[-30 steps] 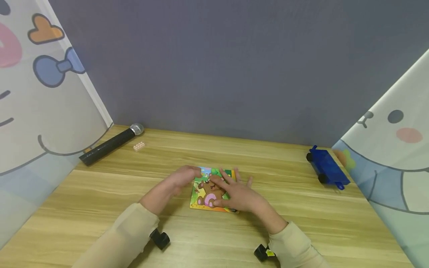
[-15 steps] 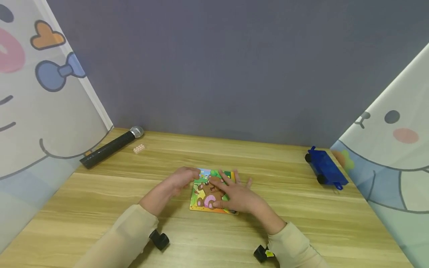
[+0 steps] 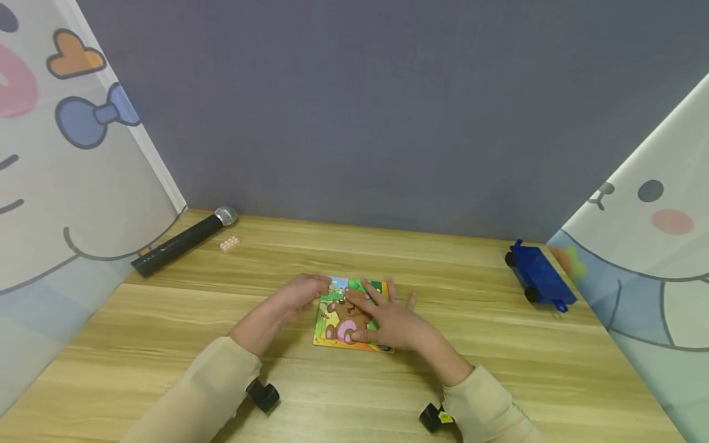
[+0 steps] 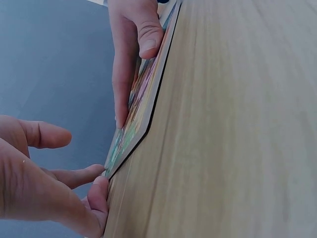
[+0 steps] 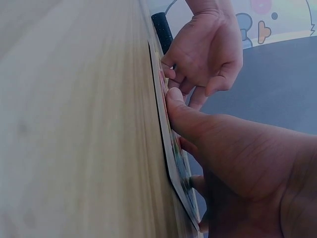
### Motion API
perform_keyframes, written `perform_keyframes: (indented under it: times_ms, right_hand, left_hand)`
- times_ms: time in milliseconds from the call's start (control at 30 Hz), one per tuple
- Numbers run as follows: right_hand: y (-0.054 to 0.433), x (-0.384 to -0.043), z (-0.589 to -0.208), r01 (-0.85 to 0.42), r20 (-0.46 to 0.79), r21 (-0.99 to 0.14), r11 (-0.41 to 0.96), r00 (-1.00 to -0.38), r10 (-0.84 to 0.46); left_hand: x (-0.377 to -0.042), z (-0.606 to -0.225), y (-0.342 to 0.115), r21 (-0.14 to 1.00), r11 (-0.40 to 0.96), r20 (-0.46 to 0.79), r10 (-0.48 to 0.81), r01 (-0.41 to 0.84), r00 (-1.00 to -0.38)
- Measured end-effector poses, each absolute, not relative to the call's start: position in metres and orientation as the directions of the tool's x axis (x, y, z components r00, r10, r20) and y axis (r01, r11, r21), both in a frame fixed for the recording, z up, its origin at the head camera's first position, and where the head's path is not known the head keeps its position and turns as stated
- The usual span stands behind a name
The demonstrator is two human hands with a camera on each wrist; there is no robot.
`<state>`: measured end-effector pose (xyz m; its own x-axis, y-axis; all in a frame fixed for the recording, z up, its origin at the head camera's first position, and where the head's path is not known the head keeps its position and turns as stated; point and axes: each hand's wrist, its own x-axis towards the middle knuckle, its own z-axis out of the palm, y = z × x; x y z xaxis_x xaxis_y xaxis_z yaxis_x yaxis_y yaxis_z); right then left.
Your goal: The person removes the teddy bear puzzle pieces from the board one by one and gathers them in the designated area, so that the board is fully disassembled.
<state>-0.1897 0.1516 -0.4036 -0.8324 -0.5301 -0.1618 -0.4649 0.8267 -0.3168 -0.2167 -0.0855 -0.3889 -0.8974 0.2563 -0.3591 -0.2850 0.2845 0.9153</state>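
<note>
A flat square picture board (image 3: 346,329) showing a brown bear lies on the wooden table between both hands. Fingers spread, my right hand (image 3: 397,321) rests over its right half, and the thumb lies on the picture in the right wrist view. At the upper left corner, my left hand (image 3: 301,292) touches the board's edge with loosely bent fingertips. The left wrist view has the left hand (image 4: 49,183) with its thumb held apart and fingertips right at the board's corner. Part of the bear is hidden under the right hand.
A black microphone (image 3: 180,246) with a silver head lies at the back left, beside a small pale pink toy brick (image 3: 229,243). At the right back is a blue toy cart (image 3: 540,277) with black wheels. A grey wall (image 3: 354,123) stands behind the table.
</note>
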Motion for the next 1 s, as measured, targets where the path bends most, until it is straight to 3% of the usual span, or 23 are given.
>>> perform_keyframes:
  times_ms: [567,1000]
  right_hand:
    - [0.150,-0.189,-0.401,-0.457,-0.169,-0.321,0.829,-0.834,-0.525]
    - [0.150,-0.189,-0.402,-0.456,-0.165,-0.340,0.823,-0.832,-0.529]
  left_hand:
    - [-0.216,-0.390,-0.083,0.929,0.275,-0.310,0.207,-0.249,-0.928]
    - [-0.221,-0.406,-0.076,0.933,0.350,-0.160,0.181,-0.088,-0.970]
